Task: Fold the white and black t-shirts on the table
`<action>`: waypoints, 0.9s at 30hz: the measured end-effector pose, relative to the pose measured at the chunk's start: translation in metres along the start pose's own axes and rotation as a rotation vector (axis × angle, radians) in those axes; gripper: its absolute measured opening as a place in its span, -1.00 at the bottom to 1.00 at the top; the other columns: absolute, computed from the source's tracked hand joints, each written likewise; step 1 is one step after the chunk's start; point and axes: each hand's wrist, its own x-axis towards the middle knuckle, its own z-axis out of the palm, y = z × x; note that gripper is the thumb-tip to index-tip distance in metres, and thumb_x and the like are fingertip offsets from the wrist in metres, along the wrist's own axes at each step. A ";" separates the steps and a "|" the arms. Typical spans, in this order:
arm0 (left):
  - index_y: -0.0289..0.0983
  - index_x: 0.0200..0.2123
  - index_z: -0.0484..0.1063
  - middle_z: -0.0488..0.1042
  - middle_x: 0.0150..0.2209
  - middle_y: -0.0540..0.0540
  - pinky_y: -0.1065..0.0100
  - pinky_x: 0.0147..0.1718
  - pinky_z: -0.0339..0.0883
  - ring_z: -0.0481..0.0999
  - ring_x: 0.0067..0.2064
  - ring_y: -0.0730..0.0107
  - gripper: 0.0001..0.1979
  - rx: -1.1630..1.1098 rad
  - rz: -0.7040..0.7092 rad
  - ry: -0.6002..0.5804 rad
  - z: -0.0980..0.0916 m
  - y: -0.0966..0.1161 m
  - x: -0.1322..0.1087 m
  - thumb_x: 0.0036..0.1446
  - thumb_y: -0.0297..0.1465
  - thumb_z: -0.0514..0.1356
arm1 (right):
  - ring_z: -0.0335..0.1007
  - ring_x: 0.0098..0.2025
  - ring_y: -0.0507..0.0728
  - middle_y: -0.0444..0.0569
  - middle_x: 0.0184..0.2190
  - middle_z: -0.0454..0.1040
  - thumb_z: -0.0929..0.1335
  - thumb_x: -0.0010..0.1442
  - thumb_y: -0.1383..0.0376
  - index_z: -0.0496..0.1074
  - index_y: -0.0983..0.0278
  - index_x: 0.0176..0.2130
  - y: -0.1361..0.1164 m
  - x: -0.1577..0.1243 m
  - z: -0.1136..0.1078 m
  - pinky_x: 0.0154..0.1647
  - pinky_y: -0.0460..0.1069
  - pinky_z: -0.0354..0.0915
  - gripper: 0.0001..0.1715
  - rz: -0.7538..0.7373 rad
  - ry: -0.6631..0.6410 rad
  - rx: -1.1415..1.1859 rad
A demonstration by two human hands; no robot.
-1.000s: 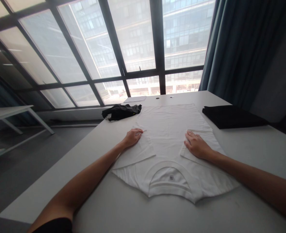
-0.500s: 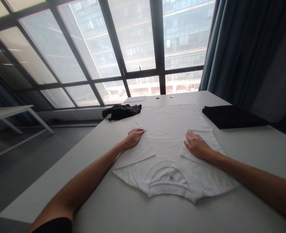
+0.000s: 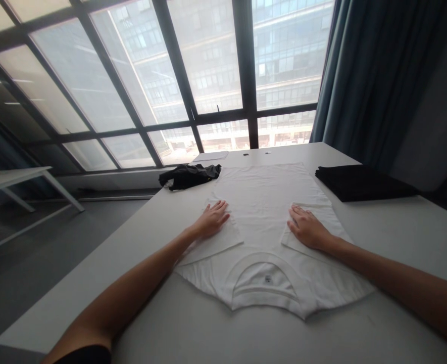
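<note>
A white T-shirt lies flat on the white table, its neckline and inner label toward me. Both sleeves are folded inward over the body. My left hand rests open on the left folded sleeve, palm down with the fingers apart. On the right folded sleeve lies my right hand, flat with its fingers stretched out and holding nothing.
Crumpled black cloth lies at the table's back left, with a white sheet behind it. Folded black cloth is at the right. Another table stands far left. Windows and a dark curtain rise behind.
My left hand has turned flatter on the sleeve, and its fingers have spread. My right hand has stayed in place.
</note>
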 end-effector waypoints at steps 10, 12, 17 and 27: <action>-0.37 0.45 -0.10 -0.20 0.47 -0.27 -0.01 0.38 -0.29 -0.23 0.48 0.13 -0.22 0.021 0.004 -0.110 0.001 0.013 -0.007 0.38 0.04 -0.21 | 0.01 0.42 0.31 0.30 0.37 0.16 0.14 0.38 0.20 0.25 0.53 0.30 -0.001 0.000 -0.001 0.39 0.22 -0.02 -0.34 -0.008 0.008 -0.002; -0.36 0.45 -0.10 -0.21 0.47 -0.27 0.00 0.38 -0.29 -0.23 0.48 0.13 -0.21 0.023 -0.004 -0.110 0.000 0.013 -0.007 0.38 0.05 -0.21 | 0.03 0.41 0.31 0.29 0.36 0.17 0.14 0.38 0.19 0.26 0.50 0.29 -0.001 0.000 0.000 0.39 0.21 -0.01 -0.36 -0.007 0.016 -0.003; -0.34 0.45 -0.08 -0.19 0.47 -0.24 0.02 0.38 -0.29 -0.21 0.48 0.14 -0.21 0.012 -0.006 -0.094 0.001 0.014 -0.008 0.37 0.06 -0.20 | 0.02 0.41 0.31 0.30 0.37 0.16 0.14 0.38 0.19 0.25 0.51 0.30 0.000 0.000 0.001 0.39 0.21 -0.02 -0.35 -0.004 0.011 -0.006; -0.41 0.39 0.10 0.02 0.43 -0.31 0.09 0.36 -0.10 -0.04 0.45 0.14 -0.34 -0.022 -0.165 0.155 0.006 -0.002 0.001 0.40 -0.12 -0.15 | 0.01 0.42 0.29 0.29 0.36 0.17 0.15 0.38 0.21 0.26 0.51 0.30 -0.004 -0.002 -0.005 0.40 0.19 -0.02 -0.37 -0.006 0.010 -0.013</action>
